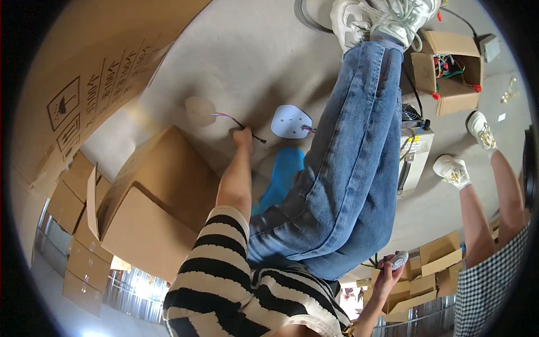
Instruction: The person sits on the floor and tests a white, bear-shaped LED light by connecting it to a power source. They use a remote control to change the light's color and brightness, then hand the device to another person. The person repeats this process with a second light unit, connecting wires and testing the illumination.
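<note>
My left hand (242, 136) reaches down to the floor, its fingers closed on a short black cable (238, 122) with coloured wire ends on one side and a dark connector on the other. To its right lies a white rounded plate (291, 122) with several holes and a bundle of coloured wires at its edge. At the lower right my right hand (386, 276) is wrapped round a small grey-white oval device (399, 260). Thin dark and coloured wires (373, 260) show beside that hand. My bent legs in jeans hide part of the floor between the hands.
An open cardboard box (163, 191) stands at left, below a larger carton (84, 84). Something blue (283, 171) is partly under my leg. A small box of wires (457, 73) and a metal-cased unit (415, 160) are at right, near another person's legs (477, 213).
</note>
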`<state>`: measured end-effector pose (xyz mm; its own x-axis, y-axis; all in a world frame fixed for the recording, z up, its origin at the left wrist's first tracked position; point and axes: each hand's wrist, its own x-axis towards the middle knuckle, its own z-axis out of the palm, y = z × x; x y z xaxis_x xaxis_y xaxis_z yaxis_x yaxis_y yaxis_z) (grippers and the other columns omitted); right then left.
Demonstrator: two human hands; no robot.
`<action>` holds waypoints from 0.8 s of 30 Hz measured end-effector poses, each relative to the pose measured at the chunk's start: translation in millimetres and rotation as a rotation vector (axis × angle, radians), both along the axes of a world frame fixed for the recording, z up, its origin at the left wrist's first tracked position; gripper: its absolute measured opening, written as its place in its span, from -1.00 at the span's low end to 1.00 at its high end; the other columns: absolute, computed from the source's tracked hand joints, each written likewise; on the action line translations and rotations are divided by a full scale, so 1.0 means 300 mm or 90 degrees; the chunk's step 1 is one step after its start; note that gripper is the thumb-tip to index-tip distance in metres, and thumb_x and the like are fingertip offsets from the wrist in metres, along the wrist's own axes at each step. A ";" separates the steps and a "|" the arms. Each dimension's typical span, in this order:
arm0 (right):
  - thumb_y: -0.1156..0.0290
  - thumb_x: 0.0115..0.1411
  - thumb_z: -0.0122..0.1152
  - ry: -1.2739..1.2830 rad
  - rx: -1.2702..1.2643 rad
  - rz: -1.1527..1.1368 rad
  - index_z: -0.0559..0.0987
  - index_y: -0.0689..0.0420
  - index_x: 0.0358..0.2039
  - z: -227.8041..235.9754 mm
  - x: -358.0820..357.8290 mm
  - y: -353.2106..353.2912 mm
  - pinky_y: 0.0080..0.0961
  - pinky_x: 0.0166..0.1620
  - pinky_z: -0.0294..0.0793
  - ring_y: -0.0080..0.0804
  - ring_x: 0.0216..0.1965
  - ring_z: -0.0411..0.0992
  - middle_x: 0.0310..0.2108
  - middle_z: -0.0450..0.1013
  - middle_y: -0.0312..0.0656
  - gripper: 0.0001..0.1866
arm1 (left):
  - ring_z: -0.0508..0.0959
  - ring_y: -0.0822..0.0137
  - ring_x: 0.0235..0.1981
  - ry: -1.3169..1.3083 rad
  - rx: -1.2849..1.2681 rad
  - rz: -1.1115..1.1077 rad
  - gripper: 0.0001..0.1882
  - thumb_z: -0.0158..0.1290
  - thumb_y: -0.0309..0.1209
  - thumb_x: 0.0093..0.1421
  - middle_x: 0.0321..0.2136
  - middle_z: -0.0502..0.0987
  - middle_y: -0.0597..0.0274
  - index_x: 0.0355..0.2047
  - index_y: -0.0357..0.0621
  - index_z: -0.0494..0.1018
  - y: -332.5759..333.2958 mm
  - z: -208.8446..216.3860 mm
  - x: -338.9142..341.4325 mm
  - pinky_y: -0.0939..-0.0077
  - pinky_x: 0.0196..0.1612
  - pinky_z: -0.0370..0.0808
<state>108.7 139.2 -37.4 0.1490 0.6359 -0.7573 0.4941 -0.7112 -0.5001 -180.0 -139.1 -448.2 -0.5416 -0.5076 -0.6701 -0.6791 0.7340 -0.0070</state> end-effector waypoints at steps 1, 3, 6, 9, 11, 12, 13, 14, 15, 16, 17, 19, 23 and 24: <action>0.66 -0.12 -0.07 -0.012 -0.004 -0.002 0.18 0.22 -0.16 -0.004 -0.016 0.001 -0.68 -0.48 0.22 -0.57 -0.53 0.18 -0.45 0.22 -0.24 -0.57 | 0.44 0.01 -0.35 0.028 0.007 -0.026 -0.68 0.00 -0.29 -0.17 -0.45 0.44 -0.12 -0.49 -0.35 0.41 0.001 -0.001 -0.003 0.32 -0.27 0.34; 0.67 -0.15 -0.09 -0.033 -0.012 -0.004 0.18 0.22 -0.17 -0.021 -0.052 0.008 -0.67 -0.49 0.23 -0.56 -0.52 0.19 -0.47 0.21 -0.23 -0.57 | 0.44 0.01 -0.38 0.088 0.022 -0.075 -0.72 0.00 -0.32 -0.17 -0.49 0.44 -0.12 -0.53 -0.35 0.40 -0.010 0.007 -0.021 0.31 -0.29 0.34; 0.68 -0.15 -0.09 -0.016 -0.022 -0.013 0.18 0.22 -0.18 -0.030 -0.048 0.000 -0.67 -0.49 0.24 -0.56 -0.52 0.20 -0.47 0.22 -0.23 -0.57 | 0.44 0.00 -0.42 0.099 0.038 -0.106 -0.75 -0.04 -0.39 -0.14 -0.50 0.44 -0.09 -0.45 -0.32 0.33 -0.026 0.073 -0.031 0.29 -0.32 0.33; 0.68 -0.16 -0.08 -0.026 -0.015 -0.017 0.18 0.24 -0.18 -0.017 -0.079 -0.017 -0.67 -0.49 0.26 -0.55 -0.53 0.21 -0.47 0.23 -0.23 -0.57 | 0.44 0.01 -0.42 0.088 0.163 -0.248 -0.72 -0.10 -0.46 -0.09 -0.49 0.44 -0.07 -0.31 -0.25 0.26 0.035 0.316 -0.056 0.29 -0.33 0.34; 0.67 -0.16 -0.08 -0.008 -0.020 -0.012 0.19 0.25 -0.19 -0.026 -0.069 -0.021 -0.67 -0.48 0.26 -0.56 -0.53 0.21 -0.47 0.23 -0.23 -0.57 | 0.43 0.03 -0.39 -0.032 0.202 -0.432 -0.72 -0.17 -0.52 -0.05 -0.42 0.43 -0.05 -0.25 -0.15 0.23 0.154 0.499 -0.107 0.24 -0.32 0.33; 0.67 -0.16 -0.08 0.000 -0.027 -0.005 0.19 0.25 -0.19 -0.020 -0.059 -0.023 -0.67 -0.48 0.26 -0.56 -0.53 0.21 -0.47 0.23 -0.23 -0.58 | 0.42 0.03 -0.38 -0.024 0.257 -0.542 -0.75 -0.17 -0.52 -0.03 -0.41 0.42 -0.05 -0.27 -0.13 0.25 0.145 0.536 -0.097 0.22 -0.33 0.33; 0.67 -0.16 -0.08 0.010 -0.031 0.005 0.19 0.25 -0.19 -0.031 -0.050 -0.020 -0.67 -0.48 0.26 -0.56 -0.53 0.21 -0.47 0.22 -0.23 -0.58 | 0.42 0.02 -0.39 -0.042 0.311 -0.610 -0.75 -0.16 -0.50 -0.03 -0.42 0.42 -0.05 -0.27 -0.12 0.27 0.157 0.542 -0.089 0.20 -0.34 0.33; 0.67 -0.16 -0.08 0.018 -0.034 0.014 0.19 0.26 -0.19 -0.037 -0.048 -0.013 -0.67 -0.47 0.25 -0.56 -0.53 0.21 -0.47 0.22 -0.23 -0.58 | 0.41 0.00 -0.39 -0.062 0.368 -0.680 -0.76 -0.16 -0.49 -0.02 -0.43 0.41 -0.04 -0.28 -0.10 0.29 0.179 0.532 -0.086 0.18 -0.36 0.33; 0.67 -0.16 -0.08 0.012 -0.026 0.012 0.19 0.26 -0.19 -0.038 -0.061 -0.019 -0.67 -0.47 0.25 -0.56 -0.53 0.20 -0.47 0.22 -0.23 -0.58 | 0.41 0.00 -0.40 -0.111 0.433 -0.738 -0.78 -0.19 -0.46 0.00 -0.47 0.41 -0.04 -0.31 -0.15 0.32 0.211 0.502 -0.092 0.20 -0.38 0.34; 0.67 -0.16 -0.08 0.020 -0.031 0.030 0.19 0.26 -0.19 -0.040 -0.060 -0.006 -0.67 -0.47 0.25 -0.56 -0.53 0.20 -0.48 0.22 -0.23 -0.58 | 0.42 0.01 -0.40 -0.121 0.443 -0.809 -0.80 -0.20 -0.46 0.00 -0.49 0.41 -0.04 -0.33 -0.17 0.32 0.226 0.454 -0.071 0.21 -0.39 0.35; 0.66 -0.16 -0.09 0.027 -0.030 0.041 0.19 0.26 -0.20 -0.043 -0.053 -0.001 -0.67 -0.47 0.25 -0.56 -0.53 0.20 -0.48 0.22 -0.23 -0.58 | 0.42 0.02 -0.41 -0.132 0.458 -0.887 -0.81 -0.21 -0.47 -0.01 -0.51 0.41 -0.04 -0.35 -0.19 0.32 0.246 0.397 -0.034 0.23 -0.41 0.35; 0.66 -0.16 -0.09 0.026 -0.028 0.039 0.19 0.26 -0.20 -0.039 -0.051 -0.009 -0.67 -0.47 0.25 -0.56 -0.52 0.20 -0.48 0.22 -0.24 -0.58 | 0.44 0.06 -0.43 -0.159 0.587 -0.871 -0.84 -0.23 -0.50 -0.02 -0.48 0.41 -0.02 -0.43 -0.23 0.31 0.311 0.334 0.045 0.24 -0.45 0.36; 0.66 -0.18 -0.09 0.001 -0.033 0.017 0.19 0.25 -0.20 -0.044 -0.070 -0.009 -0.68 -0.47 0.26 -0.56 -0.52 0.22 -0.49 0.22 -0.24 -0.58 | 0.41 0.17 -0.37 -0.220 0.683 -0.829 -0.84 -0.25 -0.52 -0.04 -0.43 0.41 0.08 -0.43 -0.20 0.31 0.397 0.224 0.181 0.34 -0.34 0.33; 0.66 -0.19 -0.09 -0.009 -0.034 0.014 0.19 0.25 -0.20 -0.048 -0.077 -0.007 -0.68 -0.47 0.26 -0.55 -0.51 0.22 -0.49 0.23 -0.24 -0.57 | 0.39 0.22 -0.33 -0.310 0.783 -0.572 -0.82 -0.27 -0.47 0.00 -0.41 0.40 0.11 -0.41 -0.18 0.31 0.378 0.145 0.243 0.38 -0.26 0.28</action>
<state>85.7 137.0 -51.7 0.1454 0.5982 -0.7880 0.5166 -0.7252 -0.4552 -107.2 -25.8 -404.8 0.0249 0.7981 -0.6020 -0.1534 0.5981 0.7866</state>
